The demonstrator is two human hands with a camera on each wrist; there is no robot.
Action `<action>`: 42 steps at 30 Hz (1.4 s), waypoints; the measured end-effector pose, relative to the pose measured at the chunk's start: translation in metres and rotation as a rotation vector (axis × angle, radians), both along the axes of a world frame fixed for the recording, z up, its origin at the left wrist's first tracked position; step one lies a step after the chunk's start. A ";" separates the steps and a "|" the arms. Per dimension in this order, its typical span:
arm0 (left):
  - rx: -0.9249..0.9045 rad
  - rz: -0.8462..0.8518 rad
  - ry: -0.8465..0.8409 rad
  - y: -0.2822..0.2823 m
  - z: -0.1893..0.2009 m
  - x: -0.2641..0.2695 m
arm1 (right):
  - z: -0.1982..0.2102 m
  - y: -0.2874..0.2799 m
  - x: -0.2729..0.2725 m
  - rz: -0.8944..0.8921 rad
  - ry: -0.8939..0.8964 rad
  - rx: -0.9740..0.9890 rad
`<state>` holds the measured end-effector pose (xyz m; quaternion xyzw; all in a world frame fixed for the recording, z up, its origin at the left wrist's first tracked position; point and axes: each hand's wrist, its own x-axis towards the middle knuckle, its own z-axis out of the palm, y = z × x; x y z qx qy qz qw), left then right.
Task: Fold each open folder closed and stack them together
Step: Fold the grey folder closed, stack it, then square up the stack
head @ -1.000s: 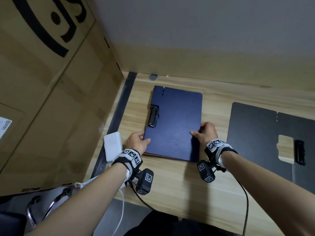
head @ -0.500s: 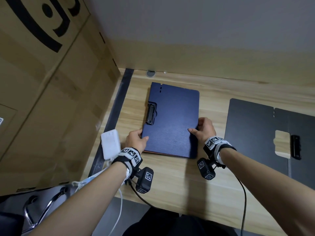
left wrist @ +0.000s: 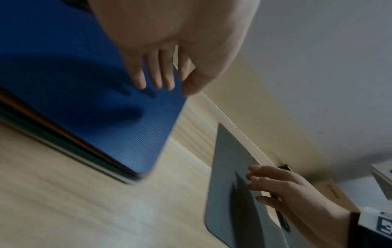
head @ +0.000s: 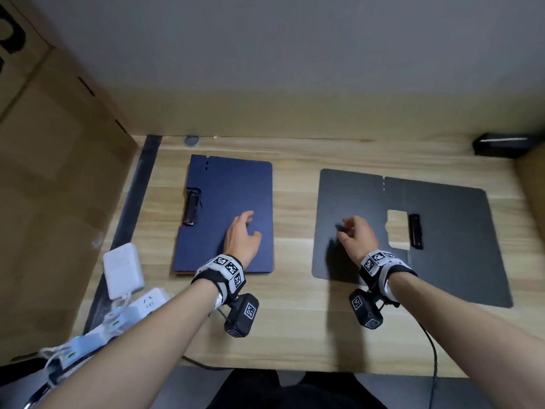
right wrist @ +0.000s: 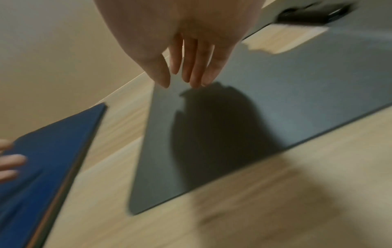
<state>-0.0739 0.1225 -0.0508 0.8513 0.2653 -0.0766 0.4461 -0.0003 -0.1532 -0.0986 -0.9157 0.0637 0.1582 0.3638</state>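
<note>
A closed blue folder (head: 236, 184) lies at the left of the wooden table (head: 295, 329), its clip (head: 191, 208) on the left edge. Orange and dark edges of other folders (left wrist: 63, 134) show under it. My left hand (head: 243, 234) hovers over its cover, fingers loose and holding nothing (left wrist: 161, 80). To the right, a black folder (head: 457, 261) lies open flat, with a cut-out window (head: 396, 228) and a clip (head: 415, 231) near its fold. My right hand (head: 352, 231) hangs just above its left panel (right wrist: 297, 100), fingers relaxed and empty (right wrist: 191, 75).
A big cardboard box (head: 59, 172) walls off the left side. A white adapter (head: 122, 270) and a power strip (head: 144, 302) with cables sit at the front left. A black box (head: 501, 146) stands at the back right, by more cardboard (head: 533, 184). A wall closes the back.
Both hands have let go of the blue folder's edges. The left hand now hovers over its cover; the right hand has moved right over the black folder. The view has swung right.
</note>
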 end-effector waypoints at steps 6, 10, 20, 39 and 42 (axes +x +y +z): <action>-0.029 -0.207 0.147 -0.103 -0.020 0.011 | 0.008 -0.129 -0.017 -0.149 -0.053 -0.181; 0.127 -0.231 0.276 -0.143 -0.027 0.011 | 0.011 -0.184 -0.025 -0.082 0.031 -0.286; -0.306 0.260 0.346 -0.151 -0.026 0.019 | 0.016 -0.179 -0.022 0.085 0.141 -0.240; 0.117 0.098 0.534 -0.086 0.000 0.013 | 0.038 -0.093 -0.020 0.403 0.267 -0.399; 0.139 0.038 0.524 -0.095 -0.001 0.015 | 0.039 -0.099 -0.020 0.427 0.260 -0.428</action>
